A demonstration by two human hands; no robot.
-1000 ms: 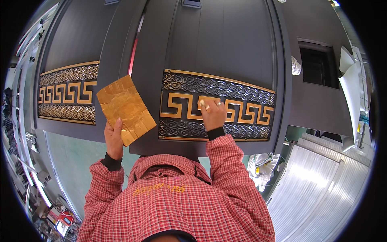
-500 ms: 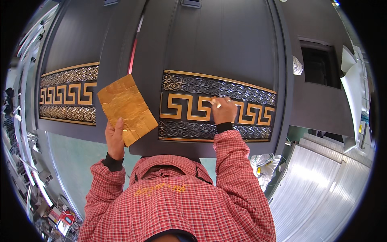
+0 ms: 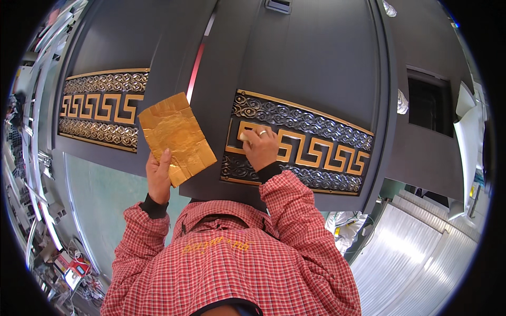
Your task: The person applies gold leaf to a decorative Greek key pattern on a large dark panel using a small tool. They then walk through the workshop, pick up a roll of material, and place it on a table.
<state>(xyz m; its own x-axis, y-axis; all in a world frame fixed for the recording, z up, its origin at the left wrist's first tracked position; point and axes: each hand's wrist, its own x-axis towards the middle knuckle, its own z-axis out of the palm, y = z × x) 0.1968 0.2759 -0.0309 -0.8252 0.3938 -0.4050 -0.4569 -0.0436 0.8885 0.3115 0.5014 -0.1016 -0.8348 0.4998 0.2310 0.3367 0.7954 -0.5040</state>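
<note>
My left hand [image 3: 159,176] grips the lower left edge of a creased, gold-coated sheet [image 3: 178,138], thumb on its face. My right hand [image 3: 263,149], with a ring on one finger, pinches a small pale pad [image 3: 243,137]; most of it is hidden by the fingers. The pad is at the left end of a raised gold key-pattern band [image 3: 310,150] on a dark grey door panel [image 3: 311,63]. Above and below that band run dark swirl-relief strips [image 3: 303,122], with thin gold borders along the outer edges.
Left of the sheet lies another dark panel with a similar ornament [image 3: 100,108], its swirls gold-tinted. A red strip [image 3: 196,68] shows between the panels. At right are a rectangular dark opening [image 3: 429,102], a curled white sheet [image 3: 466,142] and ribbed translucent sheeting [image 3: 400,237].
My right hand has moved left along the key pattern, from its middle to its left end, still pinching the pad. The view has shifted slightly; my left hand still holds the gold sheet.
</note>
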